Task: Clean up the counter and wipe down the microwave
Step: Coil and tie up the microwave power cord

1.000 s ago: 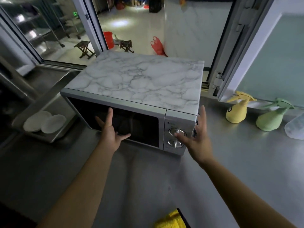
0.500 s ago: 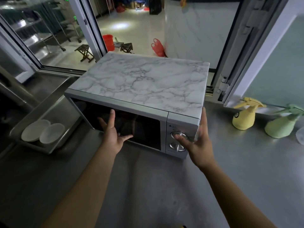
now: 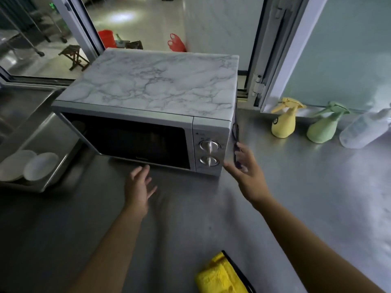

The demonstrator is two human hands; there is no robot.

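Microwave (image 3: 148, 106): silver body, marble-patterned top, dark glass door closed, two round knobs (image 3: 209, 153) stacked on the right-hand control panel. Stands on the stainless steel counter (image 3: 296, 197), towards its back, in front of an open window. A dark power cord (image 3: 236, 142) hangs down its right side.

Left hand (image 3: 137, 187): just in front of the lower edge of the microwave door, palm down, fingers loosely spread and holding nothing. Not touching the door; whether it rests on the counter cannot be told.

Right hand (image 3: 247, 172): beside the lower right front corner of the microwave, fingers extended and apart, gripping nothing. The cord passes behind the fingers; contact with it cannot be told.

Yellow cloth (image 3: 218, 275): crumpled, on the counter at the near edge, lying against a dark flat item that is only partly in view.

Yellow spray bottle (image 3: 284, 121): upright on the counter to the right of the microwave, below the window frame.

Green spray bottle (image 3: 323, 125): just right of the yellow one.

Clear bottle (image 3: 364, 130): just right of the green one, towards the frame edge.

Metal tray (image 3: 53, 166): left of the microwave, holding two white dishes (image 3: 29, 166) side by side.

Beyond the window: a tiled floor with a red bucket (image 3: 106, 38) and wooden stools (image 3: 74, 56).
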